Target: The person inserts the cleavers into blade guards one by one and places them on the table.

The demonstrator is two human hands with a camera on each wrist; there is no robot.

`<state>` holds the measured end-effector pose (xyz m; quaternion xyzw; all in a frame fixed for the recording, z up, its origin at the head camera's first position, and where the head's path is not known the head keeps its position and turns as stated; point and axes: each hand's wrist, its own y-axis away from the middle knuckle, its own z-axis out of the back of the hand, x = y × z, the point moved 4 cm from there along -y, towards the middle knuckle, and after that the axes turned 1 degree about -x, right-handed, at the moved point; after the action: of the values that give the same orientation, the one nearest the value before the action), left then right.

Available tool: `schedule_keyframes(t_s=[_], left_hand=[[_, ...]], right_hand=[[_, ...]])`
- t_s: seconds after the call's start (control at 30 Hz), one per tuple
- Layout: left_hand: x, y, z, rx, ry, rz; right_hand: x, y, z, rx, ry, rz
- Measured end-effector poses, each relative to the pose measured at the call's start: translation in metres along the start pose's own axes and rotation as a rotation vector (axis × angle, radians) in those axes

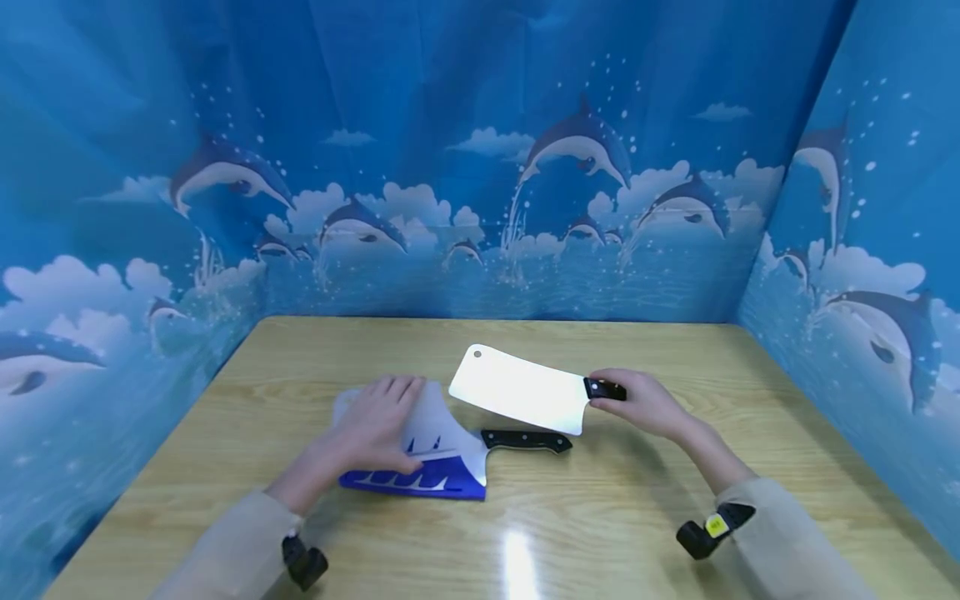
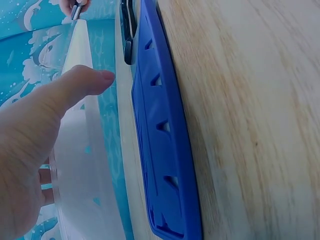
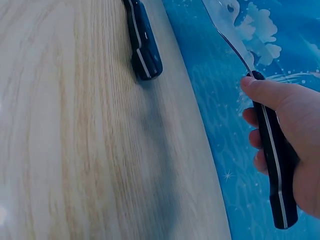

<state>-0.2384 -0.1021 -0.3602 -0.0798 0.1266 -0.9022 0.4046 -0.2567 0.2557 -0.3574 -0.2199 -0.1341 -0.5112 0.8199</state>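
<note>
My right hand (image 1: 633, 404) grips the black handle (image 3: 275, 165) of a cleaver, whose wide shiny blade (image 1: 517, 390) points left, raised above the table. My left hand (image 1: 382, 425) holds a translucent plastic blade cover (image 2: 87, 170), thumb on the near side and fingertips at the far edge. Under that cover, a blue blade sheath (image 2: 165, 125) lies on the table. Beside it is a second knife, its black handle (image 1: 527, 440) pointing right. Its blade is mostly hidden by the cover and my left hand.
The wooden table (image 1: 600, 525) extends around both hands. Blue curtains (image 1: 450, 167) printed with dolphins stand behind it and at the sides. Bands with small black devices (image 1: 701, 537) sit on both wrists.
</note>
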Motion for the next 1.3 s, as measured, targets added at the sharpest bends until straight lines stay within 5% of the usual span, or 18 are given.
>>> schedule_keyframes(t_s=[0.47, 0.8, 1.3], left_hand=[[-0.004, -0.001, 0.001, 0.003, 0.004, 0.003], [-0.005, 0.000, -0.001, -0.006, -0.060, -0.026], [-0.006, 0.000, 0.001, -0.026, -0.045, -0.010]], right_hand=[[0.009, 0.004, 0.001, -0.064, 0.068, 0.057], [0.029, 0.011, 0.006, -0.087, 0.250, 0.241], [0.036, 0.015, 0.007, -0.187, 0.240, 0.358]])
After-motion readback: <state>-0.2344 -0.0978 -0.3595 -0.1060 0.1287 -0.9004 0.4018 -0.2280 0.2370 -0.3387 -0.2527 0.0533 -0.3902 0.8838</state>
